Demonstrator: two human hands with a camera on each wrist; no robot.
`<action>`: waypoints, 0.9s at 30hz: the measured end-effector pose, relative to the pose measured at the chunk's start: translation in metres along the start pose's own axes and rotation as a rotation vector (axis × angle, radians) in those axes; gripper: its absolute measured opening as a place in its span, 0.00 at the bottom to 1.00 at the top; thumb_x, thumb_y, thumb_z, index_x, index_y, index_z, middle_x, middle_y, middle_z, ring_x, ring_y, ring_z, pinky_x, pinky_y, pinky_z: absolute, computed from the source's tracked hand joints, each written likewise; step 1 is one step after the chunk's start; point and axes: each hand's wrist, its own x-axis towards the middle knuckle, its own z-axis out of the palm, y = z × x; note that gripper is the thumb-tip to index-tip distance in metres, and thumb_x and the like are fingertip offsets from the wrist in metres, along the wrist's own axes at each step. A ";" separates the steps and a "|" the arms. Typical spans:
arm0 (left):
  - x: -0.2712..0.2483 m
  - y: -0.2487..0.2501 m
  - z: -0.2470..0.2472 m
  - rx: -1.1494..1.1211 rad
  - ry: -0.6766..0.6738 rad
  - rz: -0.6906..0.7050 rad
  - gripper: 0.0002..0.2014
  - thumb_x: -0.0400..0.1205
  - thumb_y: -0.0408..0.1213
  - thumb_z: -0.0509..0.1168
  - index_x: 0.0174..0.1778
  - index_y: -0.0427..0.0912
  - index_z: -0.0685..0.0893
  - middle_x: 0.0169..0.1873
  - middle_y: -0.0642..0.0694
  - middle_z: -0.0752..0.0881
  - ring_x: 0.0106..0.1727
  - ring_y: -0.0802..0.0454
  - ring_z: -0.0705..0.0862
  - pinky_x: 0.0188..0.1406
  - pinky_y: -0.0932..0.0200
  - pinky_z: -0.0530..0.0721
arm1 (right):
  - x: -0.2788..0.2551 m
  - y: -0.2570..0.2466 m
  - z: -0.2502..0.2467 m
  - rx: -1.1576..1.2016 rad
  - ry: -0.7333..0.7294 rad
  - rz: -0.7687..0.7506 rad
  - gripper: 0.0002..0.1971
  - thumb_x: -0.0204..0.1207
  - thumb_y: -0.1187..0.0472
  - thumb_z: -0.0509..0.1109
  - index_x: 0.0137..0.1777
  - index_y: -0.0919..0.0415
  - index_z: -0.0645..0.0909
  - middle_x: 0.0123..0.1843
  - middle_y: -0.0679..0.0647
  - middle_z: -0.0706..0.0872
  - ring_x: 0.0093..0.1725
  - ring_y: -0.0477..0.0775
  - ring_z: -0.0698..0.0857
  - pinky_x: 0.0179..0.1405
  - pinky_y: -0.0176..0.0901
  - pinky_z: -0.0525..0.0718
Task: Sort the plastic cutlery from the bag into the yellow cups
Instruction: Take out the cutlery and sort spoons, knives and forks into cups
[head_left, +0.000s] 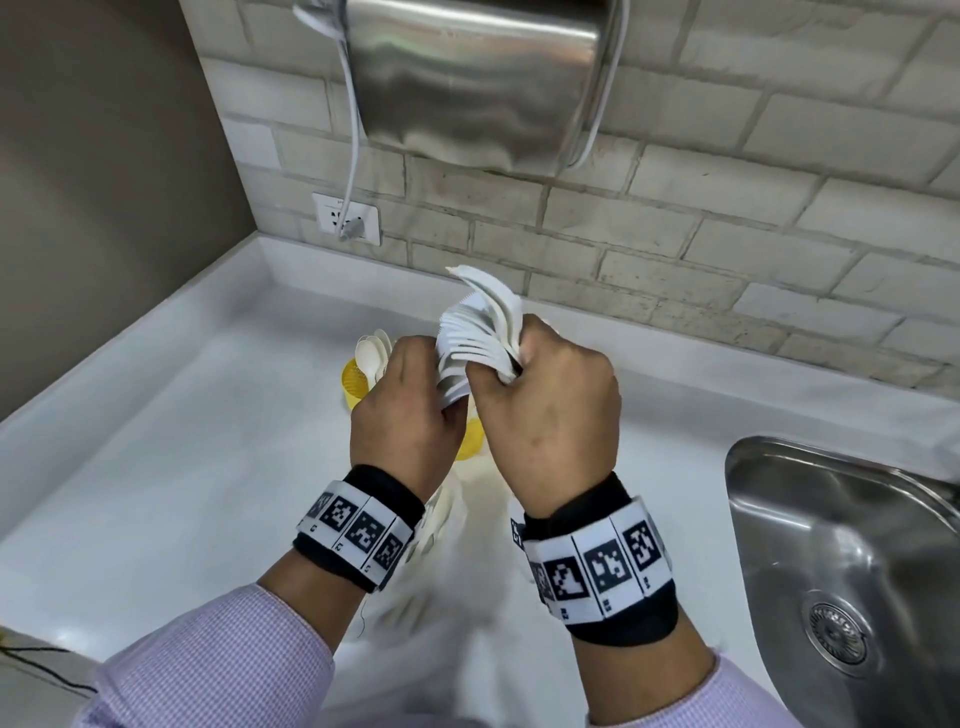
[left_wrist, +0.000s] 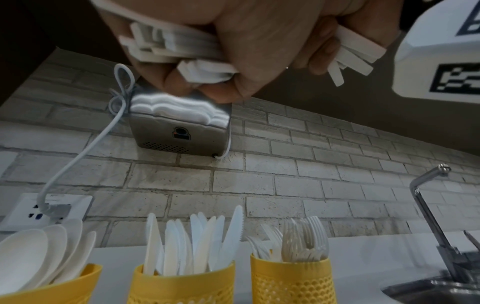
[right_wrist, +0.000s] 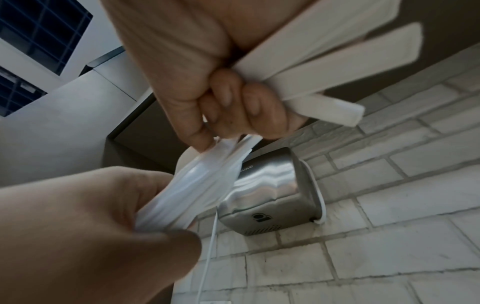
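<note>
Gripping 1 fanned bundle of cutlery (head_left: 475, 338) w/ both hands: right hand (head_left: 545, 410) fisted round the handles, left hand (head_left: 405, 410) pinching the tine ends. Bundle's long axis runs hand to hand, directly above 3 yellow cups (left_wrist: 291, 281) on the surface (head_left: 182, 467); fork cup sits rightmost, nearer the right hand.

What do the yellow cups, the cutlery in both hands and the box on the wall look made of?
Yellow cups: matte plastic, it seems; the walls are moulded lattice.
Cutlery bundle, gripped by the left hand and the right hand: opaque white plastic, thin flat handles.
Wall box: probably brushed stainless steel; it shows wavy reflections.
</note>
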 end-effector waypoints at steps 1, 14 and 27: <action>0.000 0.000 0.000 -0.004 0.002 0.013 0.13 0.79 0.35 0.70 0.57 0.38 0.81 0.51 0.44 0.82 0.47 0.51 0.73 0.30 0.47 0.83 | -0.001 0.000 0.000 0.032 0.036 -0.006 0.12 0.70 0.55 0.79 0.37 0.56 0.77 0.25 0.51 0.82 0.24 0.60 0.81 0.24 0.41 0.75; -0.004 0.005 -0.003 -0.010 -0.009 -0.010 0.12 0.77 0.32 0.70 0.52 0.41 0.76 0.44 0.47 0.81 0.38 0.43 0.76 0.32 0.56 0.71 | 0.004 0.003 -0.010 0.658 0.169 0.122 0.10 0.76 0.66 0.76 0.55 0.54 0.87 0.46 0.52 0.90 0.44 0.52 0.89 0.44 0.44 0.85; -0.008 0.012 -0.017 -0.833 -0.305 -0.204 0.12 0.82 0.32 0.73 0.59 0.51 0.89 0.49 0.61 0.93 0.51 0.64 0.90 0.49 0.70 0.84 | 0.028 0.036 -0.030 1.749 0.316 0.993 0.07 0.86 0.65 0.67 0.45 0.65 0.79 0.36 0.54 0.85 0.36 0.53 0.92 0.39 0.45 0.91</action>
